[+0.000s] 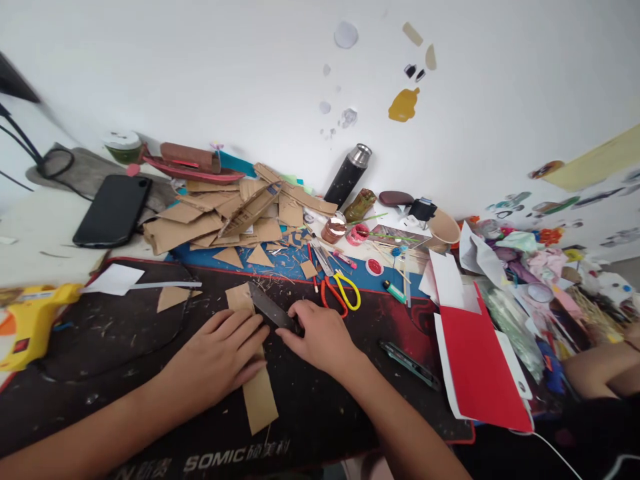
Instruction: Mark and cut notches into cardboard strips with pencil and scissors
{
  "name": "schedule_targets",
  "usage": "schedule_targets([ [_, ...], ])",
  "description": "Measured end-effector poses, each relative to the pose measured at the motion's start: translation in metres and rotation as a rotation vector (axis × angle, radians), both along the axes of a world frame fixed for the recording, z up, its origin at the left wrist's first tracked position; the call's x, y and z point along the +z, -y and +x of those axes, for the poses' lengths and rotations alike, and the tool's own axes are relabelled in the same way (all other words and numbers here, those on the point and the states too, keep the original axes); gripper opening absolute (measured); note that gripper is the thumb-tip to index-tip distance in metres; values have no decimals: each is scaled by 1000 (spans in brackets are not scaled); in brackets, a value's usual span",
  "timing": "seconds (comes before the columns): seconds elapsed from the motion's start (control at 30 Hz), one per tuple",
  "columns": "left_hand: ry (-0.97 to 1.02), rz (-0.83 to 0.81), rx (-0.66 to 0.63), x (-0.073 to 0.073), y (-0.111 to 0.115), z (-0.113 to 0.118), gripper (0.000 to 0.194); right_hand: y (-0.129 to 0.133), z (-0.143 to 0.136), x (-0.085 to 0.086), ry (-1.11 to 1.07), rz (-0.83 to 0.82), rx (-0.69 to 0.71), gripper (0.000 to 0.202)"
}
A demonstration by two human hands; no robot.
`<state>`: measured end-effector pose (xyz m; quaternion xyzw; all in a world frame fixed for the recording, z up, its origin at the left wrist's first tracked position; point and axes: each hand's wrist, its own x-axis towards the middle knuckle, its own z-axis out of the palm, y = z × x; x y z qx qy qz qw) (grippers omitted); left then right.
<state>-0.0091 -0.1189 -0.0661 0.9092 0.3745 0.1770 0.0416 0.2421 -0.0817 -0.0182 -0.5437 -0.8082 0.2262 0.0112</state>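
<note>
A narrow strip of brown cardboard [261, 400] lies lengthwise on the black desk mat. Pressing it down with fingers laid flat is my left hand [227, 347]. My right hand [320, 333] pinches one end of a dark, flat, blade-like bar [270, 305] between thumb and fingers. The bar slants up to the left, and its far tip reaches the upper end of the strip. Whether it is a knife or a ruler I cannot tell. Scissors [341, 292] with a red and a yellow handle loop lie just beyond my right hand.
Cardboard scraps [200, 217] and model boats are heaped at the back left. A yellow glue gun [37, 320] lies at the left edge. On the right are a box cutter [410, 365] and a red folder [483, 367]. A black flask [349, 175] and paint jars stand behind. Someone's arm shows far right.
</note>
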Motion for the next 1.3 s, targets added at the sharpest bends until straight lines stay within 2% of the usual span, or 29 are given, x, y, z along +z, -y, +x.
schedule_targets([
  [0.07,-35,-9,72,-1,-1,5,37,-1,-2,-2,-17,12,-11,30],
  [0.13,-43,-16,81,-3,-2,5,38,0,-4,-3,-34,27,-18,28],
  [0.2,-13,-30,8,-5,-5,-4,41,3,-5,-5,-43,34,-23,27],
  [0.3,40,-85,-168,-8,-11,-28,56,11,-6,-8,-39,33,-15,28],
  [0.4,28,-116,-246,-9,-17,-43,58,16,-7,-9,-23,29,-8,30],
  [0.5,36,-74,-205,-6,-15,-32,47,16,-9,-7,-5,14,-22,30],
  [0.63,-14,5,-79,-3,-9,1,30,10,-10,-1,1,24,-28,27],
  [0.73,-51,40,-81,-1,-8,11,27,9,-7,2,-2,51,-36,24],
  [0.87,6,68,-141,0,-11,-3,33,12,-2,2,-4,45,-14,27],
  [1.0,42,176,-46,3,-10,-19,34,15,-1,-1,-1,51,8,30],
  [1.13,-10,208,40,3,-9,-20,38,15,-3,-3,0,71,23,32],
  [1.3,-72,220,53,0,-8,-18,41,18,-5,-5,-8,99,35,33],
])
